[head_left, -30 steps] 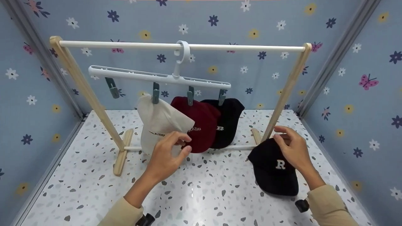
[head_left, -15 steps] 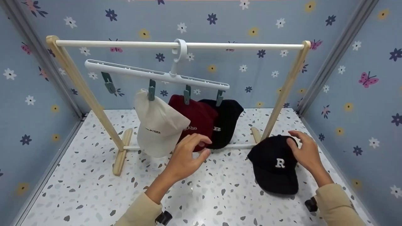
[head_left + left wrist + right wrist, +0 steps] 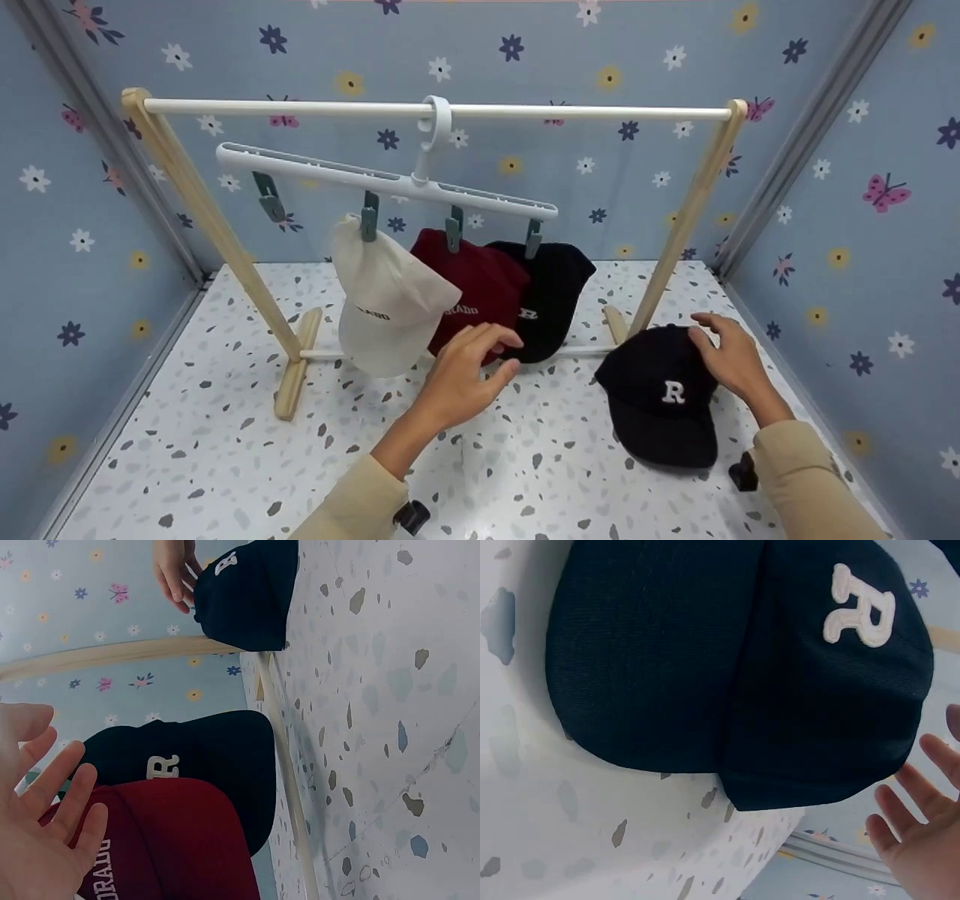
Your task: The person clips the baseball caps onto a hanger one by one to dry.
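Note:
My right hand point(image 3: 735, 364) is at the crown of a black baseball cap point(image 3: 656, 420) with a white R, which sits on the speckled table. Its fingers are loosely bent, and the fingertips come right at the cap's edge in the right wrist view. With relaxed fingers and nothing in it, my left hand point(image 3: 465, 382) hovers before a dark red cap point(image 3: 487, 274). That cap hangs by a clip between a white cap point(image 3: 397, 289) and another black cap point(image 3: 566, 281). All three hang from a white clip hanger point(image 3: 322, 168), tilted lower at its right end.
The hanger hooks over the white rail point(image 3: 600, 113) of a wooden-legged rack. At its left end dangles a bare green clip point(image 3: 270, 201). Flower-patterned walls point(image 3: 847, 225) enclose the speckled table point(image 3: 180, 450) at the back and sides.
My left hand has moved right, from before the white cap to before the red one. My right hand has drawn slightly right and back from the cap's crown. The hanger's tilt has grown.

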`<state>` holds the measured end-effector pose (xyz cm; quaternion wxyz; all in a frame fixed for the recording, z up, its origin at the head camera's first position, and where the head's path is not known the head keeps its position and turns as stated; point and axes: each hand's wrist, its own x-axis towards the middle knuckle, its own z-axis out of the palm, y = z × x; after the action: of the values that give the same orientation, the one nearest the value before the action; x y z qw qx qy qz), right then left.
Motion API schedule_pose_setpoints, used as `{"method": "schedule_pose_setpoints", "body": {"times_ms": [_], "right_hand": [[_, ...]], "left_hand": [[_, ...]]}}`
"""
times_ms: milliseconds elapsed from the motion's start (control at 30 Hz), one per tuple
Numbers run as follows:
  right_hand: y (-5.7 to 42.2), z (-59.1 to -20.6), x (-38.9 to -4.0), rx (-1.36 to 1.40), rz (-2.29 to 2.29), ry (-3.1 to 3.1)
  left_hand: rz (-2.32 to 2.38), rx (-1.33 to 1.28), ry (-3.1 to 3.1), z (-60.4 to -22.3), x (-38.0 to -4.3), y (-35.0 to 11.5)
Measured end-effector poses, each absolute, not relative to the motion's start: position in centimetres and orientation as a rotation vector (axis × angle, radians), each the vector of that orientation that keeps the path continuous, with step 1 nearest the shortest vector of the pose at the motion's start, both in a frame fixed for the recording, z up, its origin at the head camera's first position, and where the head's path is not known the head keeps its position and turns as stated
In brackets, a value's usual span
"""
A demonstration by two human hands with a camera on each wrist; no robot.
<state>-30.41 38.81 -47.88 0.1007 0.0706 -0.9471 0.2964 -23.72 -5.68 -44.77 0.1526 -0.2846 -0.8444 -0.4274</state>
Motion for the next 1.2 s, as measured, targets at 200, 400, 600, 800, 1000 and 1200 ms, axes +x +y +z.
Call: {"method": "schedule_pose_setpoints", "body": {"times_ms": [200, 400, 600, 800, 1000, 1200], "right_hand": [[39.0, -48.3, -31.1, 0.173, 0.869, -2.845], [39.3, -48.5, -31.5, 0.194, 0.821, -2.828], [39.6, -48.6, -31.0, 0.189, 0.853, -2.850], [39.7, -48.3, -30.3, 0.187, 0.931, -2.884], [38.7, -47.0, -29.8, 0.233, 1.032, -2.898], [36.6, -45.8, -29.0, 0.383, 1.119, -2.858]], "left_hand": [[-1.226, -0.822, -2.446, -45.2, -23.9, -5.4], [-1.220, -0.831, -2.437, -45.3, -24.1, -5.4], [-1.209, -0.840, -2.467, -45.5, -24.4, -5.4], [-1.218, -0.862, -2.490, -45.8, -24.8, -5.4], [-1.225, -0.847, -2.495, -45.9, -25.2, -5.4], [-1.222, -0.835, -2.499, -45.9, -25.5, -5.5]]}}
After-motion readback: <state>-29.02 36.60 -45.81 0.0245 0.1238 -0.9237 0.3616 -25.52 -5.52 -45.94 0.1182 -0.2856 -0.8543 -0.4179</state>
